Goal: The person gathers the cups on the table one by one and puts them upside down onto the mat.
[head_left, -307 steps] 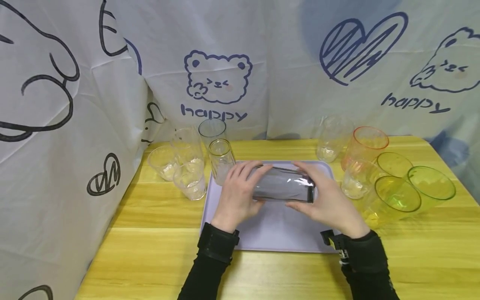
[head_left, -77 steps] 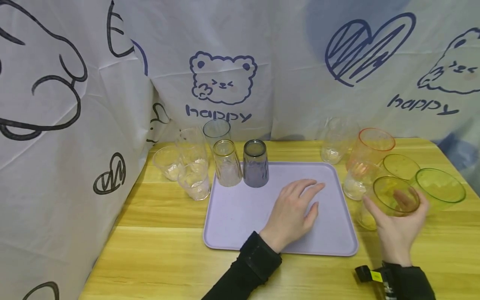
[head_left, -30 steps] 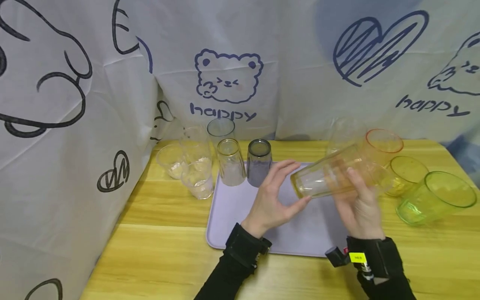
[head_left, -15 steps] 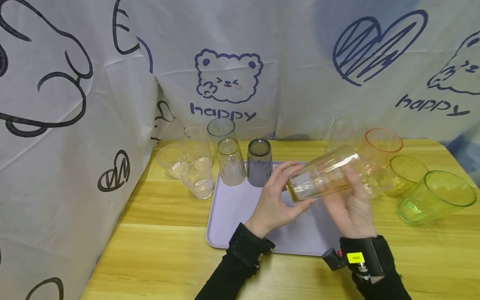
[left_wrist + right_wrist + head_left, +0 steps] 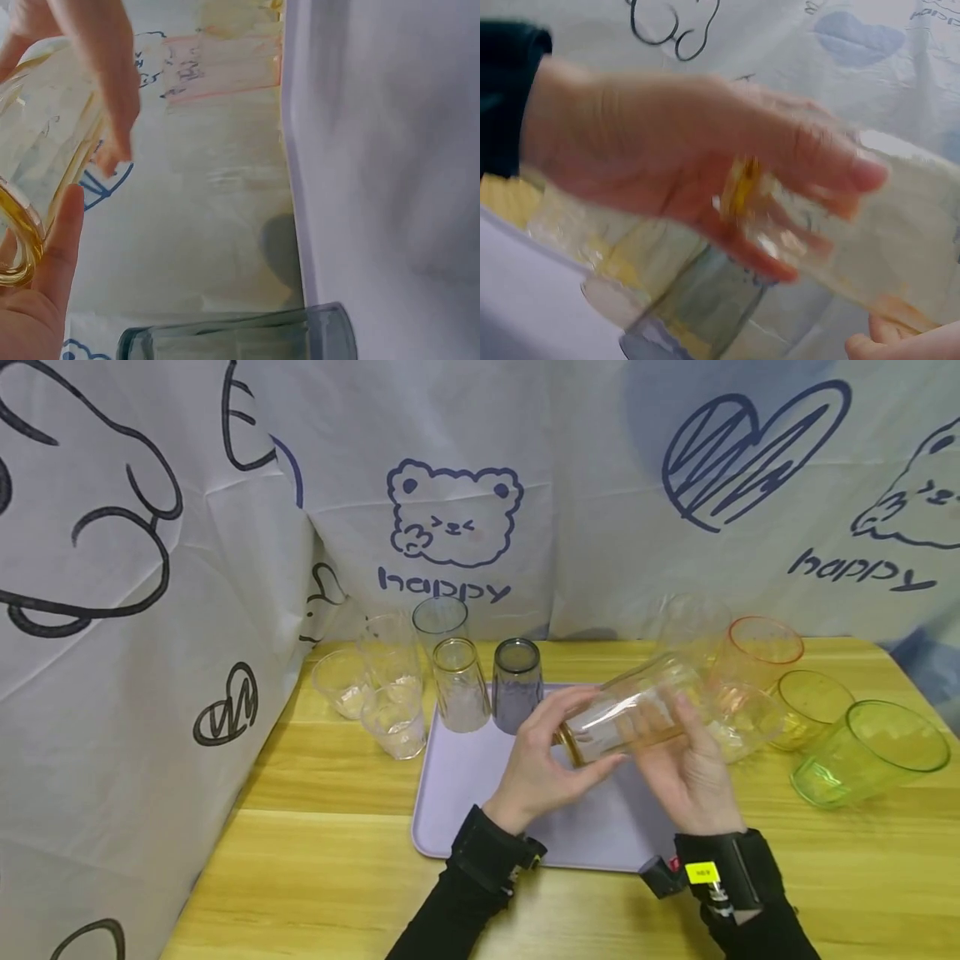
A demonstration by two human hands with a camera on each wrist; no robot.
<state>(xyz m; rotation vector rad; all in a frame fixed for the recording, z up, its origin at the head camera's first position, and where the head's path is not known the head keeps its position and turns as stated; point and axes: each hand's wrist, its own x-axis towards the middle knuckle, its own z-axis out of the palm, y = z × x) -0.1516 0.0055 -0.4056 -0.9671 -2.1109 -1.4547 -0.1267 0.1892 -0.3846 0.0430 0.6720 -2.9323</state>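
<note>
Both hands hold a clear amber-tinted drinking glass [image 5: 622,714] tilted on its side above the lilac tray [image 5: 480,818]. The left hand [image 5: 543,764] grips its lower left end, thumb below and fingers above. The right hand [image 5: 693,768] holds the other end, thumb on the near side and fingers behind, seen through the glass. In the left wrist view, a thick amber ring [image 5: 26,240] sits between left thumb and fingers. On the tray's back left stand a clear glass with a yellowish top [image 5: 460,689] and a smoky grey glass [image 5: 517,693].
Left of the tray are several clear glasses [image 5: 393,727] and a blue-rimmed one [image 5: 440,618]. At right stand a green glass [image 5: 862,760], a yellow glass [image 5: 810,710], a red-rimmed glass [image 5: 761,652] and clear ones. A printed cloth [image 5: 585,527] hangs behind the wooden table [image 5: 300,877].
The grey glass, earlier in both hands, now stands on the tray. The right hand took the amber glass from the right group; both hands now hold it, shifted slightly left over the last second.
</note>
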